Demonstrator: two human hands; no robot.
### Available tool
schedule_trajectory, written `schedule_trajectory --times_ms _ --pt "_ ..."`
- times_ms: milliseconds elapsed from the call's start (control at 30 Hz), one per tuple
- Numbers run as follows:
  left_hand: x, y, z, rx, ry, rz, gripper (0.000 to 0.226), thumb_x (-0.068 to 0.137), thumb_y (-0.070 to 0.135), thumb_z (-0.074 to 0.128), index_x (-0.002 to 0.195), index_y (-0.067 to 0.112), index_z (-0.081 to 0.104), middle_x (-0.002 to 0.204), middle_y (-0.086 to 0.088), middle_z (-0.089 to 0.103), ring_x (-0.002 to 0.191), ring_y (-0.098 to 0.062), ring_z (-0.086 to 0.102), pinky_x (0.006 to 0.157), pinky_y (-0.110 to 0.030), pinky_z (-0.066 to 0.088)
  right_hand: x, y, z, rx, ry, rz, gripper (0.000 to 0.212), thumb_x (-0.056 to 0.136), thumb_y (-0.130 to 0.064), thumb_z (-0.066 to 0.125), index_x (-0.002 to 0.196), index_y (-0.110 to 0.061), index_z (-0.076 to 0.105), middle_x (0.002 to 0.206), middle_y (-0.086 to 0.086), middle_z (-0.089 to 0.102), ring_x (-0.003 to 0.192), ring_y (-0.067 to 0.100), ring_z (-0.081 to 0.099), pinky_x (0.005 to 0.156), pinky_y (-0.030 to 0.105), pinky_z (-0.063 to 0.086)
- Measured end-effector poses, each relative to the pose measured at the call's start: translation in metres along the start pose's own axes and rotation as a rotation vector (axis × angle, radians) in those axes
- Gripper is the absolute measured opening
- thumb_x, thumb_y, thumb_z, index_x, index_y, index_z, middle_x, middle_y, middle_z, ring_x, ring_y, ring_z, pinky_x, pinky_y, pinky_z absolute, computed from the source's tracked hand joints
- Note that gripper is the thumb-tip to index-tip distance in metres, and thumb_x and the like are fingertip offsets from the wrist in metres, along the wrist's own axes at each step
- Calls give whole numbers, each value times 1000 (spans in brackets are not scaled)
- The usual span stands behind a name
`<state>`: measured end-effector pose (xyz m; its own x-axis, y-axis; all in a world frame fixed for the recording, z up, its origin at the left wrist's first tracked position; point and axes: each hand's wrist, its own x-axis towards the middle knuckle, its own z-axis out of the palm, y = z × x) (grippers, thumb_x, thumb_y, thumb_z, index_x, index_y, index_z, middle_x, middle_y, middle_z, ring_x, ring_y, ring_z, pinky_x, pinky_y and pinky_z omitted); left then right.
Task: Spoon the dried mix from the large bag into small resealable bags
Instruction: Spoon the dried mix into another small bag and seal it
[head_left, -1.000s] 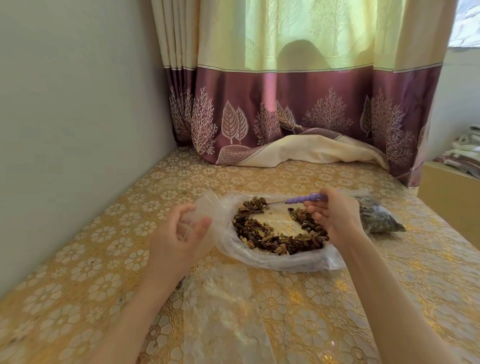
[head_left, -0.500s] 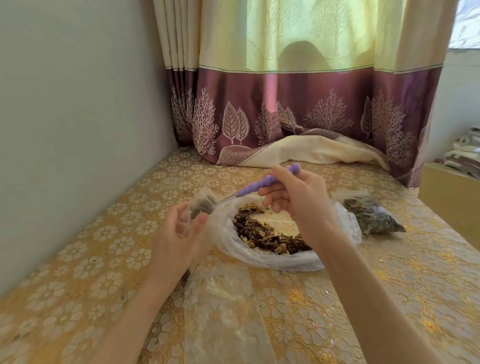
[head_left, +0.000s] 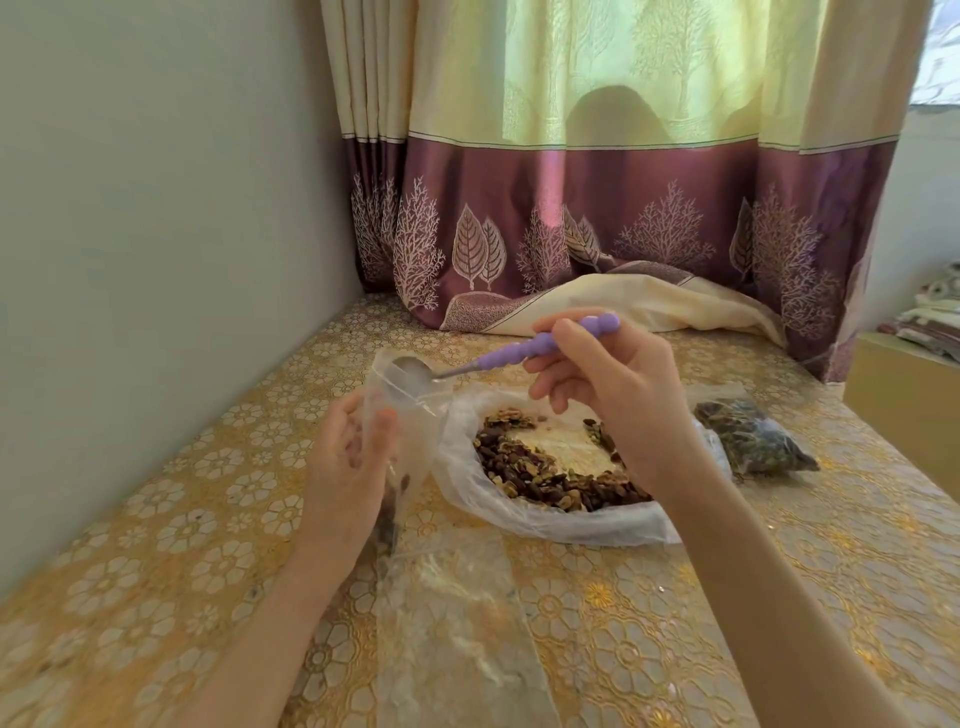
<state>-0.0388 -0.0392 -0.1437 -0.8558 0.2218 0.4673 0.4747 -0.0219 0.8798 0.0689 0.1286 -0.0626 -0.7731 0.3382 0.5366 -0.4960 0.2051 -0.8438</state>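
Head view
Left hand (head_left: 345, 457): grips the small bag (head_left: 400, 410), held upright and open.
Right hand (head_left: 613, 395): pinches the spoon (head_left: 524, 353), bowl at the bag's mouth.
Large bag (head_left: 545, 514): on worktop (head_left: 156, 519), dried mix (head_left: 524, 470) inside.
Filled bag (head_left: 748, 441): right of it.

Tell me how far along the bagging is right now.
Done: one filled small bag lies on the table to the right of the big bag. In hand: the left hand holds a second small bag open, a few pieces showing inside, while the right hand holds the purple spoon with its bowl at the bag's mouth, looking empty. Left: plenty of mix remains in the big bag, and empty bags lie in front.
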Motion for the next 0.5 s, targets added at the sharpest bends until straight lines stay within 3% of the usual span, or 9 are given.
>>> schedule_trajectory --times_ms 100,267,333,433,500 --pt "0 2 -2 -17 6 -8 63 60 88 41 100 39 50 83 22 66 65 5 59 56 -11 48 -1 2 -10 -61 170 -59 30 100 -14 46 77 -4 62 77 9 75 53 17 57 48 23 47" --pt "-1 2 -1 28 -1 -30 50 68 79 41 99 41 52 86 28 65 71 0 62 56 -15 50 -3 14 -34 -144 405 -60 37 100 -21 45 70 -9 61 63 0 72 47 12 55 42 18 43" --pt "-1 1 -1 29 -1 -39 58 65 83 40 101 39 54 84 26 65 71 -1 62 56 -14 51 -4 23 -45 -218 466 -4 37 100 -22 46 67 -14 60 57 -4 69 45 8 54 42 16 42" --pt "-1 -1 -1 15 11 -40 70 64 86 41 106 32 56 71 26 63 65 6 59 55 -10 47 -11 43 -59 -344 516 96 35 100 -27 45 70 -14 58 63 -1 71 48 13 56 49 21 42" --pt "0 -2 -1 21 17 -42 66 65 84 41 103 33 56 69 23 63 62 7 58 53 -12 46 -17 55 -66 -399 518 149 35 100 -30 44 73 -14 58 69 3 73 51 19 57 54 26 41"
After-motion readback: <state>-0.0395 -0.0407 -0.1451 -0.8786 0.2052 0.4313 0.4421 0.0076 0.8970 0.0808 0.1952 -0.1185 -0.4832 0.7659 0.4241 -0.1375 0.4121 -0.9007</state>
